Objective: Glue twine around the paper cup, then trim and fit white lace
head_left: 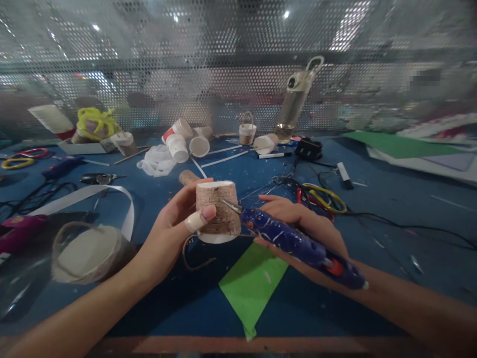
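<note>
My left hand (pixel 173 226) is closed round a paper cup (pixel 218 219) wrapped in brown twine, its thumb bandaged and pressed on the near side. A white band shows at the cup's lower edge. In my right hand (pixel 322 233) lies a blue hot glue gun (pixel 286 236), its metal nozzle touching or just in front of the twine wall. A strand of twine (pixel 197 267) curls below the cup, and another stretch runs from the cup's base towards my right fingers. Whether those fingers pinch it I cannot tell. Beneath is a green paper sheet (pixel 253 283).
Left stand a twine-covered basket (pixel 89 256) and a magenta glue gun (pixel 18 231). Several paper cups (pixel 178 148), a small handled basket (pixel 247 133) and a water bottle (pixel 294 107) line the back. Scissors (pixel 324 198) and black cables (pixel 391 219) lie right.
</note>
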A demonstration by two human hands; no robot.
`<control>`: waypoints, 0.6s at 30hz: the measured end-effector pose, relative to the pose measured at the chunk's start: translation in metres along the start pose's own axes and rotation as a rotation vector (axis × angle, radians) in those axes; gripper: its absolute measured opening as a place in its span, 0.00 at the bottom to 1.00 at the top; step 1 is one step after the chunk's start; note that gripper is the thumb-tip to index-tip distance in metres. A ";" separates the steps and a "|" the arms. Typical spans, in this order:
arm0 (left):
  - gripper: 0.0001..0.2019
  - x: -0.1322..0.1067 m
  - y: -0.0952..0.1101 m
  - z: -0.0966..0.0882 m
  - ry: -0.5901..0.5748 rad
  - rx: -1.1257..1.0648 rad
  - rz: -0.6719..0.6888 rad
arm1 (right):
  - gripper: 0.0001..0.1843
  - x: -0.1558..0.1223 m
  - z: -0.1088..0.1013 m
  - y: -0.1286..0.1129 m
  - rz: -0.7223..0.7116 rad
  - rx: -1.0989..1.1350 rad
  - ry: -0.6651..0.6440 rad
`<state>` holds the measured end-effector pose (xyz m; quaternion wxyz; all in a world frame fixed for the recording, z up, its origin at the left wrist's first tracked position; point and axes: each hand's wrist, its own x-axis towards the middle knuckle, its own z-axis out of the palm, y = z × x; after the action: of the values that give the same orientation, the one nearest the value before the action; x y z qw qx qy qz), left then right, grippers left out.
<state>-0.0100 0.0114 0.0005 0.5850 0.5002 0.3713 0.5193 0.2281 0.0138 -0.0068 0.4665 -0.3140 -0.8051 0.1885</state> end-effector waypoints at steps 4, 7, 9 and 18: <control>0.23 0.001 0.000 0.000 -0.013 -0.015 0.004 | 0.09 -0.002 -0.004 -0.006 0.093 0.015 0.075; 0.24 0.000 0.000 0.000 -0.005 -0.010 0.007 | 0.07 -0.001 -0.007 -0.009 0.160 0.067 0.071; 0.24 0.000 0.000 -0.001 0.004 0.000 0.009 | 0.06 0.001 -0.007 -0.009 0.245 0.106 0.042; 0.21 -0.002 -0.001 -0.002 0.006 0.013 0.022 | 0.11 0.006 -0.005 -0.006 0.546 0.283 -0.039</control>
<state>-0.0120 0.0100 -0.0009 0.5749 0.5066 0.3710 0.5246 0.2280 0.0136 0.0036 0.4221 -0.4469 -0.6656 0.4233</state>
